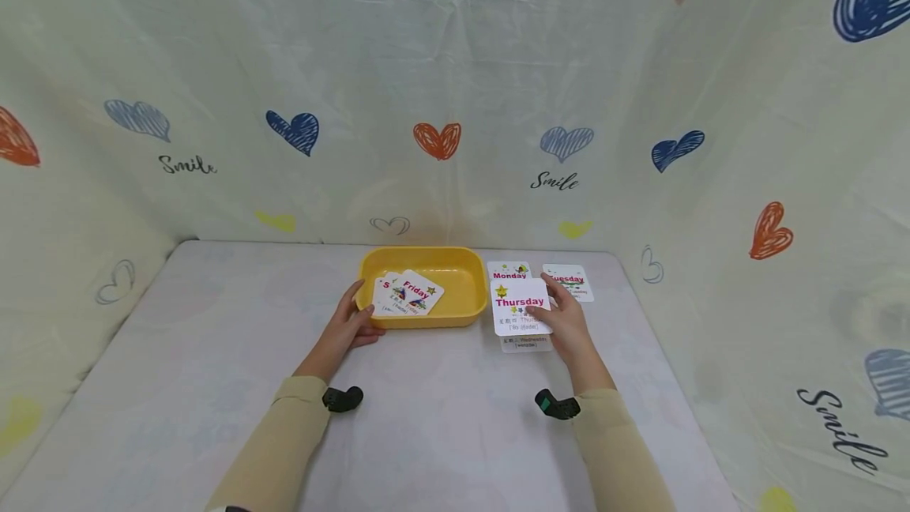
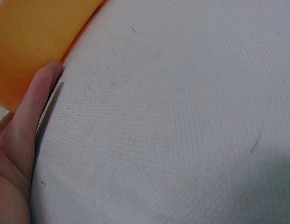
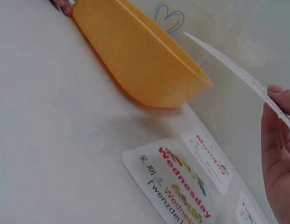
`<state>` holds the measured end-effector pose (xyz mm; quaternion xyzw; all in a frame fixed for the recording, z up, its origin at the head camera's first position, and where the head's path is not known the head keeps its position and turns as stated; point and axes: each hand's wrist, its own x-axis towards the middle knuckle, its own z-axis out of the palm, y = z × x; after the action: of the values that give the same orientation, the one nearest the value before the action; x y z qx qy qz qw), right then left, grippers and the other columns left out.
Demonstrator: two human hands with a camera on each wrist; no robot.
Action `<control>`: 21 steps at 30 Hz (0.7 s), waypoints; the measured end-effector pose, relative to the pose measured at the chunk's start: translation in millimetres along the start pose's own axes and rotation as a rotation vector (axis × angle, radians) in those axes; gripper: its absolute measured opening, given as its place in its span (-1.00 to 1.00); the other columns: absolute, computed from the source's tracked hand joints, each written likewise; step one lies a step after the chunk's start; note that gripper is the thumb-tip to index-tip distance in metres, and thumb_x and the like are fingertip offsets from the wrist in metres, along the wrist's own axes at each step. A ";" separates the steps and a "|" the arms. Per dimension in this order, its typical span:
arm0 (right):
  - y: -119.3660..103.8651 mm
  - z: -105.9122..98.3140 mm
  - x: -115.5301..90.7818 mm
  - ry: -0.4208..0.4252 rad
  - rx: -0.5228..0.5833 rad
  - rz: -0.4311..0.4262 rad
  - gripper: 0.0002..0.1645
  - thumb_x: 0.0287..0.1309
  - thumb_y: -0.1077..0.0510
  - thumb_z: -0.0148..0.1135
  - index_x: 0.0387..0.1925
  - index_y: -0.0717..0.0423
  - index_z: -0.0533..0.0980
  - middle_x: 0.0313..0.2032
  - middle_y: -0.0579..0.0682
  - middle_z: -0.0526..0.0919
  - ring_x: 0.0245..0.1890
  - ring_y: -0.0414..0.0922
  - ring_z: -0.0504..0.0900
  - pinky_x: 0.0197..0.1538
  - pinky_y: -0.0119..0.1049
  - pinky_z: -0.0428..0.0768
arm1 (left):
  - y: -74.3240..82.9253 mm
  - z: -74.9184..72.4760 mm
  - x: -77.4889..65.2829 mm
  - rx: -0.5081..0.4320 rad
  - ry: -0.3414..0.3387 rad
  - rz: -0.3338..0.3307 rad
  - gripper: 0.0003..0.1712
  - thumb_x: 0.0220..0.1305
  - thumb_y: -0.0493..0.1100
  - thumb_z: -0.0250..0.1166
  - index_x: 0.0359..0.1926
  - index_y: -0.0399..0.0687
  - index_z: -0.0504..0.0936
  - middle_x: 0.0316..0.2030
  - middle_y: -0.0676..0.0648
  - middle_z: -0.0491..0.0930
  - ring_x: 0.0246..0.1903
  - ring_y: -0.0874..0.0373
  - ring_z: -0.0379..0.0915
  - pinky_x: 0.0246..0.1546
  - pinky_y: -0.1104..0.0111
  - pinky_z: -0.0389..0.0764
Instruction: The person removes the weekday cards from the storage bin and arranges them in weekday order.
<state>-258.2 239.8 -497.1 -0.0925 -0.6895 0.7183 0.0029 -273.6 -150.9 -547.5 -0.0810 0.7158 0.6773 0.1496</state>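
Yellow tray, white Thursday card lettered in pinkish red.
The card also bears a yellow star; the Wednesday card mixes red, black and multicoloured print on white. The sleeves are beige, the wrist devices mostly black, the tabletop whitish. The pale backdrop carries scribbled hearts in navy, light blue, orange-red, pink and yellow, with black "Smile" script.
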 end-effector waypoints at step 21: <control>26.0 -58.9 -4.2 0.215 0.032 0.124 -0.36 0.27 0.39 0.15 0.37 0.19 0.29 0.38 0.14 0.23 0.14 -0.07 0.45 0.04 -0.47 0.55 | 1.9 0.1 -2.0 0.012 0.000 0.011 -0.23 0.45 0.03 0.10 0.49 0.61 -0.09 0.46 -0.11 0.01 -0.22 -0.03 0.66 -0.19 0.27 0.68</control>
<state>-242.8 296.3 -524.3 -0.2114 -0.6667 0.7139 0.0340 -272.4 -150.8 -545.1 -0.0758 0.7204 0.6737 0.1464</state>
